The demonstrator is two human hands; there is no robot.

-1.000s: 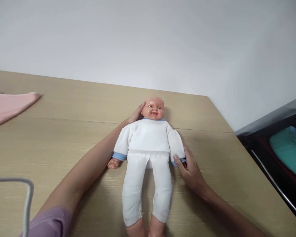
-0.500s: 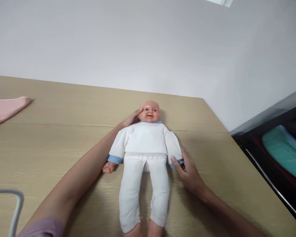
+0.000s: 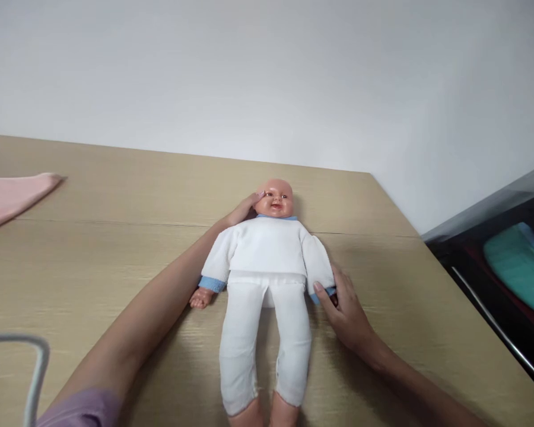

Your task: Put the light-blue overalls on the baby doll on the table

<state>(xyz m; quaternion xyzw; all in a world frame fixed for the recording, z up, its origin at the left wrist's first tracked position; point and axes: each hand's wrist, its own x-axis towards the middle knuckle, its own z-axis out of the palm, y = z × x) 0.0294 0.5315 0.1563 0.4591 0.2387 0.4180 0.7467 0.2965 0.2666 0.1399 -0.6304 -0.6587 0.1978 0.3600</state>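
A baby doll point(image 3: 267, 249) lies on its back on the wooden table point(image 3: 129, 255), head away from me and feet cut off by the lower edge of the view. It wears a white top with blue cuffs and white trousers. My left hand point(image 3: 245, 209) holds the side of the doll's head, thumb by its eye and the other fingers mostly hidden behind it. At the other side, my right hand point(image 3: 347, 311) is closed round the blue cuff point(image 3: 315, 298) of a sleeve, with the thumb on top. The doll's other arm rests beside my left forearm.
A pink cloth point(image 3: 15, 198) lies at the far left of the table. A grey curved tube or wire point(image 3: 38, 379) shows at the lower left. Beyond the right table edge is a dark item with folded green cloth point(image 3: 520, 267). A pale wall point(image 3: 249, 77) stands behind.
The whole scene has shifted slightly right and up in view, as the camera moved. Both hands keep their places on the doll, which lies the same way.
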